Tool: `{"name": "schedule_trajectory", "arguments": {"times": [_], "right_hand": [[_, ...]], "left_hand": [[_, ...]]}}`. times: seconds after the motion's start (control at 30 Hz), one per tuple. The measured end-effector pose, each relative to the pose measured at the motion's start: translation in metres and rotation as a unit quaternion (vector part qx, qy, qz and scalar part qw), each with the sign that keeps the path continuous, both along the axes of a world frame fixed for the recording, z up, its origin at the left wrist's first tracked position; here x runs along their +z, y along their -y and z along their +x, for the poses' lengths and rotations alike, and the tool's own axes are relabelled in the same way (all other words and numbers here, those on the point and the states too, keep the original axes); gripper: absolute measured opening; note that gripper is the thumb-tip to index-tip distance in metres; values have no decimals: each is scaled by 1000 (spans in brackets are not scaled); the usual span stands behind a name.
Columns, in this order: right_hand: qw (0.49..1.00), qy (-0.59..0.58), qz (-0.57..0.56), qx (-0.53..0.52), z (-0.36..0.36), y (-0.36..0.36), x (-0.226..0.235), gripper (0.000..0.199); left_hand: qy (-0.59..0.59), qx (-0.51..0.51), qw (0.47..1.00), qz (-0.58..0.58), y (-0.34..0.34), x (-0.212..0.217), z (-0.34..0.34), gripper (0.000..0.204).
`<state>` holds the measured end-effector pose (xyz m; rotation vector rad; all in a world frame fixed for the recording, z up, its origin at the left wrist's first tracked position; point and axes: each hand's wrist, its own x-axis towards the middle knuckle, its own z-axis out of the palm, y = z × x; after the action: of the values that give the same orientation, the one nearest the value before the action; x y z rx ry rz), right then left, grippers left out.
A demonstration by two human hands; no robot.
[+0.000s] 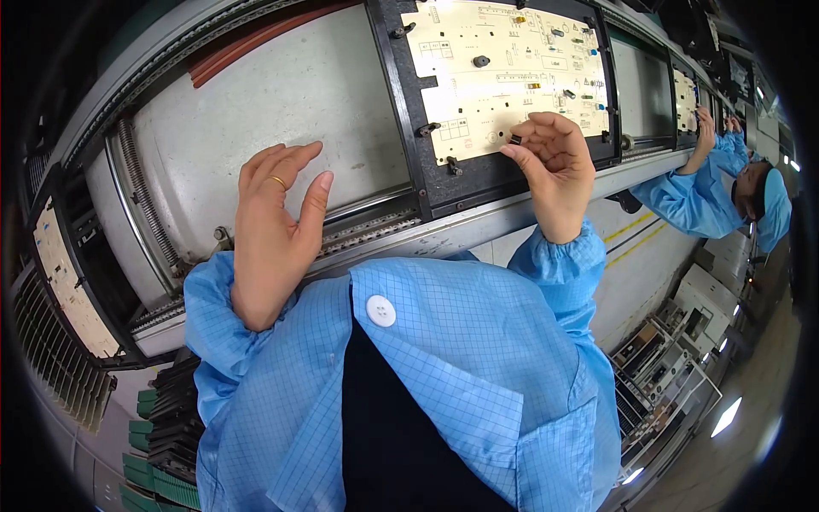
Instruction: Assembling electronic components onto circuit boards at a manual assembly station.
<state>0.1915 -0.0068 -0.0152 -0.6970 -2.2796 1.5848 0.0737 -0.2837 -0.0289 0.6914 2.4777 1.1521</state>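
You are on an electronics assembly line: a conveyor carries cream circuit boards in black carrier frames. A co-worker in blue antistatic smock and cap works further down; equipment racks stand below.

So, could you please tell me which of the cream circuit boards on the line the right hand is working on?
The middle board, in the black frame directly ahead: the right hand pinches a small black part at its lower edge. The other boards lie far left and far right.

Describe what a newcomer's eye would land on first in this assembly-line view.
The cream circuit board in its black frame, top centre, where the right hand pinches a small black component at its lower edge. The left hand, wearing a gold ring, rests open over the grey conveyor bed.
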Motion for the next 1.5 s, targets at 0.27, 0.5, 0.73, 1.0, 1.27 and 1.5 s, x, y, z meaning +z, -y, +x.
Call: {"name": "schedule_trajectory", "arguments": {"times": [0.27,0.5,0.73,1.0,1.27,1.5], "right_hand": [[997,19,79,14,-1,5,-7,42],[983,44,174,41,0,1,-3,28],[996,41,-82,-25,2,0,3,22],[994,68,77,-21,5,7,-2,18],[985,66,158,-13,3,8,-3,16],[968,59,244,-16,-2,16,-2,14]], "left_hand": [[-5,8,1000,-14,-1,2,1,29],[-9,6,1000,-12,0,-1,0,29],[-12,4,1000,-27,0,-1,0,29],[-10,6,1000,-23,-1,0,0,29],[-4,9,1000,-18,-1,1,1,31],[-16,4,999,-35,-1,0,2,29]]}}
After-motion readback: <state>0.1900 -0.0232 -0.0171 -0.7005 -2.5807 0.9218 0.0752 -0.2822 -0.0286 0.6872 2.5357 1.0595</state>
